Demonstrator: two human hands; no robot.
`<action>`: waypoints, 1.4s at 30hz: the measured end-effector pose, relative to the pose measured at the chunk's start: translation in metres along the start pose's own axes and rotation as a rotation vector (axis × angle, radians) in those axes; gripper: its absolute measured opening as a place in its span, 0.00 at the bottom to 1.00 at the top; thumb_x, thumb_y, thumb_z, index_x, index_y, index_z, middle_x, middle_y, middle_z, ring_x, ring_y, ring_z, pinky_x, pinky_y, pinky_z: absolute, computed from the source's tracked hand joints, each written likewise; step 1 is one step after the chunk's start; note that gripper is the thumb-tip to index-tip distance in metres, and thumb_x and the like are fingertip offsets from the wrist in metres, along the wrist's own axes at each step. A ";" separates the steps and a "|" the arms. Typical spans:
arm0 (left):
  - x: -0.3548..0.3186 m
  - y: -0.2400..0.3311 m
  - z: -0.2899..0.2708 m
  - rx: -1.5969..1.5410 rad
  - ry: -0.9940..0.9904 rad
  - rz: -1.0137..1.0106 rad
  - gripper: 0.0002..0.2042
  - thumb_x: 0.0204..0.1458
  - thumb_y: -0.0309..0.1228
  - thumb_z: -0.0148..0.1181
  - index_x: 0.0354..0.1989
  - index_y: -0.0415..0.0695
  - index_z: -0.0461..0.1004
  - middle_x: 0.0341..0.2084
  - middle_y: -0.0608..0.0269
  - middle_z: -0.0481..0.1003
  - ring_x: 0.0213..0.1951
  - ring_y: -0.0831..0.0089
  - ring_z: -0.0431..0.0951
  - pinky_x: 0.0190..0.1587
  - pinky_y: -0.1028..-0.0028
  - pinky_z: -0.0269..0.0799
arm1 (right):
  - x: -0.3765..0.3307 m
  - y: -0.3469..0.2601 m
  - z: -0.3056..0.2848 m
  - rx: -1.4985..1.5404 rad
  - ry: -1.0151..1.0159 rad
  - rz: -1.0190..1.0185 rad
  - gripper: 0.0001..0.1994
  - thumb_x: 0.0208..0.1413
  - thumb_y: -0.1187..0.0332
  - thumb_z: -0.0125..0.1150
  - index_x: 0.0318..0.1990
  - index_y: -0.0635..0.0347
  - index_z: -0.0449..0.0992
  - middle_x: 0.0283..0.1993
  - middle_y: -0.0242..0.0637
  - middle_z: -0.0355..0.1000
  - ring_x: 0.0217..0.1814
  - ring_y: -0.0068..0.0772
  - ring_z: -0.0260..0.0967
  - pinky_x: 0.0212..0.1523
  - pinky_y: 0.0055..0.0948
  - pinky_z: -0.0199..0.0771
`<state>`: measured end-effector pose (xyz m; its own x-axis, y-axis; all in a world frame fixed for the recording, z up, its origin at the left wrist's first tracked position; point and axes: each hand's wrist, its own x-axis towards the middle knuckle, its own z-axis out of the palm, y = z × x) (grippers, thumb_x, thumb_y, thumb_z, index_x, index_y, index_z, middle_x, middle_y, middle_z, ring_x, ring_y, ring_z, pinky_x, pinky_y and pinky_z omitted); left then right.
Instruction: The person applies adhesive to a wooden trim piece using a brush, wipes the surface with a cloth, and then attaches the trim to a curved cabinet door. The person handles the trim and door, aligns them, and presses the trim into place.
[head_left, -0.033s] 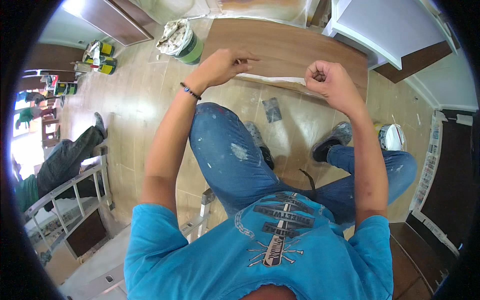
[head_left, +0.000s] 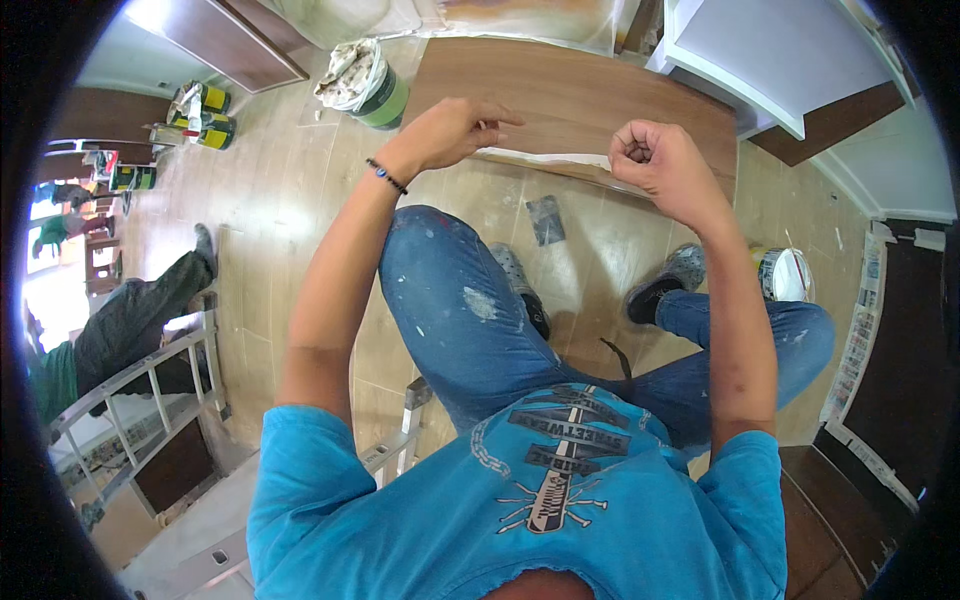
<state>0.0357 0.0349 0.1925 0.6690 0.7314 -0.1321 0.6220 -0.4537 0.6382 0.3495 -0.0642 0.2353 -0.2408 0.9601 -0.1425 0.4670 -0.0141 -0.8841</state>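
Observation:
My left hand (head_left: 452, 132) is held over the left part of a wood-grain board (head_left: 590, 95), its fingers stretched forward and apart. A thin white strip (head_left: 550, 158) runs along the board's near edge, from just below the left fingers to the right fingertips. At its right end, my right hand (head_left: 662, 165) is closed in a pinch on the strip; the curled fingers hide the exact grip. Between my feet and the board, a dark grey rectangular sheet (head_left: 545, 220) lies on the floor.
A green bucket (head_left: 378, 98) with a crumpled, whitish covering stands left of the board. At my right knee is a white-topped tub (head_left: 783, 274). A metal ladder (head_left: 150, 385) and another person's leg (head_left: 150, 300) are at left. White furniture (head_left: 770, 60) borders the board's right.

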 end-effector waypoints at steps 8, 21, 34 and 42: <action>0.041 -0.044 0.017 0.129 -0.183 0.116 0.16 0.62 0.27 0.62 0.57 0.51 0.85 0.44 0.52 0.84 0.45 0.49 0.83 0.52 0.59 0.79 | -0.005 -0.053 -0.011 0.078 0.021 -0.112 0.07 0.57 0.71 0.69 0.34 0.67 0.80 0.27 0.30 0.75 0.31 0.18 0.69 0.35 0.25 0.73; 0.030 -0.072 0.019 0.110 -0.204 -0.007 0.09 0.58 0.29 0.68 0.45 0.42 0.86 0.44 0.51 0.84 0.47 0.52 0.84 0.52 0.60 0.77 | -0.011 -0.065 -0.016 0.096 0.037 -0.200 0.06 0.56 0.72 0.68 0.33 0.66 0.78 0.26 0.28 0.73 0.30 0.16 0.67 0.35 0.24 0.72; -0.051 -0.072 -0.067 0.121 0.137 -0.100 0.09 0.61 0.30 0.68 0.46 0.41 0.85 0.40 0.53 0.85 0.45 0.60 0.85 0.51 0.65 0.78 | -0.013 -0.086 -0.027 0.168 0.077 -0.254 0.06 0.62 0.70 0.68 0.37 0.64 0.80 0.31 0.23 0.74 0.35 0.13 0.67 0.38 0.20 0.70; -0.089 -0.038 -0.128 -0.127 0.566 -0.128 0.11 0.66 0.29 0.66 0.51 0.35 0.85 0.41 0.61 0.86 0.45 0.76 0.83 0.50 0.72 0.78 | -0.006 -0.102 -0.030 0.187 0.225 -0.373 0.06 0.63 0.69 0.69 0.38 0.63 0.80 0.34 0.23 0.74 0.37 0.13 0.68 0.40 0.19 0.69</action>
<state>-0.0994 0.0520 0.2775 0.2493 0.9499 0.1888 0.6067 -0.3051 0.7341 0.3288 -0.0606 0.3397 -0.1633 0.9455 0.2816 0.2176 0.3129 -0.9245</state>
